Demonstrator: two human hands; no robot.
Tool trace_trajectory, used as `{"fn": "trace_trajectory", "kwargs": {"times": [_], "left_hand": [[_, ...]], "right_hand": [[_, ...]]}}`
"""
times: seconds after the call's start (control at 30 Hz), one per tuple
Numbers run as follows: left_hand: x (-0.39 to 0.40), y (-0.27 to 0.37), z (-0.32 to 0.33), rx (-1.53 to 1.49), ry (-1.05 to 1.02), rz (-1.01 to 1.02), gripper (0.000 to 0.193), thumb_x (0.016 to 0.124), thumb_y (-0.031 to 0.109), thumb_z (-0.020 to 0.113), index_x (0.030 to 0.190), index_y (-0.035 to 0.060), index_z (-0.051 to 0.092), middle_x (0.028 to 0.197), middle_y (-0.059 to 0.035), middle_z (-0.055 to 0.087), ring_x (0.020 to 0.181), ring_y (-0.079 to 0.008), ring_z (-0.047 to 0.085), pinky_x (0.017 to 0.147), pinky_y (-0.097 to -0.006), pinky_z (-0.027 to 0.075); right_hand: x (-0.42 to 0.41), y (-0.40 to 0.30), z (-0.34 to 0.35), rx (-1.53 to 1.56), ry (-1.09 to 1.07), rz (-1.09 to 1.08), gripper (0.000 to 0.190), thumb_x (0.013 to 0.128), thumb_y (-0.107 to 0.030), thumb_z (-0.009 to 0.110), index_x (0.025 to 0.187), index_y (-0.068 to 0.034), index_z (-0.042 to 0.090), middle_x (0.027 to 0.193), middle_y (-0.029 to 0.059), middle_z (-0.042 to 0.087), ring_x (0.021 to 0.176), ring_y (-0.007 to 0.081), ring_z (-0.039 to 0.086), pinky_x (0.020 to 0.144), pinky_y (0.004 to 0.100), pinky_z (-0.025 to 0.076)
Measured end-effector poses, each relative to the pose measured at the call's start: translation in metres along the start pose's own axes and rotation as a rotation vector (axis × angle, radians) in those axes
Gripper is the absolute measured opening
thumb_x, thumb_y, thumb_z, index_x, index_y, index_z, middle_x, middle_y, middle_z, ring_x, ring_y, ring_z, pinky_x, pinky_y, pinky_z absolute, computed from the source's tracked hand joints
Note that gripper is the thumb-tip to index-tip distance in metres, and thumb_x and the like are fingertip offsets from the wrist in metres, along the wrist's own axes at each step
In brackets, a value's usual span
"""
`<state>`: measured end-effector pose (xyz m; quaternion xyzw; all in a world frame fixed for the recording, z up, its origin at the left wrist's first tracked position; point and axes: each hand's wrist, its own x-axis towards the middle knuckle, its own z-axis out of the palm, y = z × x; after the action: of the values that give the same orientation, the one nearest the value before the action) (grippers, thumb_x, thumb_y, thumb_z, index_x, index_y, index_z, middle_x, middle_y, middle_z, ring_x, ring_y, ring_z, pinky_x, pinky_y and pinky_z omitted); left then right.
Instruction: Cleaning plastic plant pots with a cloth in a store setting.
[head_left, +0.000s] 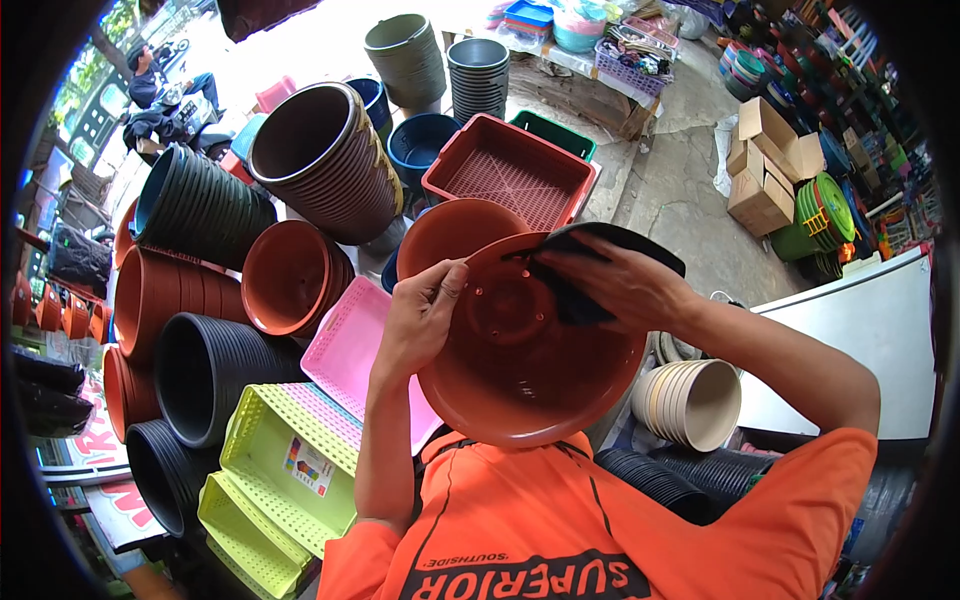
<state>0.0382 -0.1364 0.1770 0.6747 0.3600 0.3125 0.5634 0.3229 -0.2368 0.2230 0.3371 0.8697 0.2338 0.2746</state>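
Note:
A wide terracotta-coloured plastic pot (525, 397) is tilted up before my chest, its inside facing me and small holes around its base. My left hand (427, 311) grips its left rim, with the thumb over the edge. A black cloth (651, 247) lies bunched under my right hand (622, 281). That hand presses the cloth to the upper right of the pot's inner wall and rim, fingers spread over it. Just beyond stands another terracotta-coloured pot (450, 225), partly hidden by the held one.
Stacked dark pots (214, 375) and brown pots (322, 165) crowd the left. Pink (352, 330) and lime baskets (300, 442) lie near my left arm. A red crate (514, 169) is ahead. Cream pots (694, 405) and a white panel (847, 337) are right. A person (154, 82) sits far left.

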Motion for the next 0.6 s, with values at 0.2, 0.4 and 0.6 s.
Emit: {"fn": "trace_trajectory", "kwargs": {"times": [0.2,0.4,0.6], "left_hand": [[0.003,-0.003,0.007,-0.045,-0.042,0.019,0.035,0.108,0.027,0.057,0.123,-0.0029,0.069,0.086,0.0054,0.06,0.082,-0.0033,0.049,0.072,-0.0211,0.044],[0.003,-0.004,0.01,-0.06,-0.04,0.006,0.037,0.109,0.027,0.055,0.124,-0.0043,0.068,0.09,0.0049,0.064,0.083,-0.0033,0.05,0.075,-0.0218,0.045],[-0.004,-0.011,0.005,-0.068,0.221,0.078,0.039,0.11,0.029,0.053,0.122,-0.006,0.067,0.089,0.0041,0.063,0.083,-0.0036,0.05,0.074,-0.021,0.043]], "right_hand": [[-0.001,-0.002,0.002,0.143,-0.142,-0.092,0.083,0.083,-0.044,0.063,0.148,0.005,0.048,0.161,0.0198,0.039,0.154,0.028,0.029,0.131,0.0377,0.014],[0.019,-0.017,0.013,-0.224,-0.192,-0.132,0.053,0.099,-0.034,0.046,0.137,-0.002,0.064,0.161,0.0146,0.04,0.155,0.0297,0.027,0.13,0.0531,0.004],[0.02,-0.095,0.023,0.596,-0.291,0.338,0.073,0.097,-0.052,0.047,0.152,-0.004,0.047,0.152,0.0249,0.048,0.148,0.0425,0.035,0.127,0.0555,0.013]]}}
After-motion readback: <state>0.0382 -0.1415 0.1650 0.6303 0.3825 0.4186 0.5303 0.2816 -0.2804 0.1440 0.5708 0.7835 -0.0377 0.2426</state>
